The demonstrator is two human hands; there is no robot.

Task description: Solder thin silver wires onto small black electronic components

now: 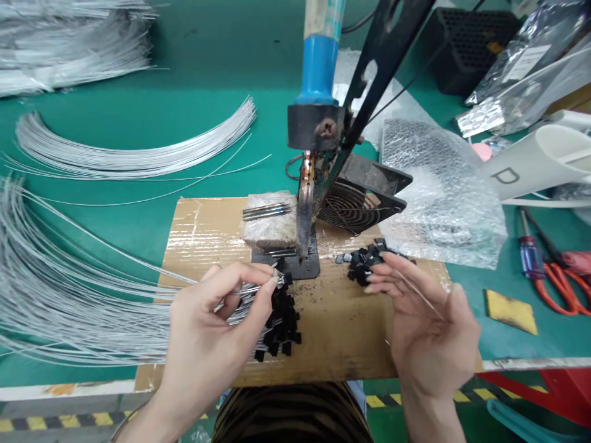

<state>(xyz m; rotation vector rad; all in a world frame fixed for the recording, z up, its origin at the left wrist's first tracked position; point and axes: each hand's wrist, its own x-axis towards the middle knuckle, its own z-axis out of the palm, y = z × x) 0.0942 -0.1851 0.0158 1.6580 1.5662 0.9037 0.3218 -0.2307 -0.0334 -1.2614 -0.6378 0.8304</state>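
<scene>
My left hand pinches the end of a white wire between thumb and forefinger, with a small black connector at its tip. Beneath the fingertips lie many white wires whose black-tipped ends rest on the cardboard. My right hand has its fingertips at a pile of small black pieces. A thin pale strand runs across that hand between forefinger and thumb; its exact kind is unclear. Just beyond the left hand, a soldering iron points down from a metal bracket.
A pale block carrying thin metal rods stands beside the iron tip. Behind it sit a fan and bubble wrap. More wire bundles lie back left. A yellow sponge, scissors and a screwdriver are at right.
</scene>
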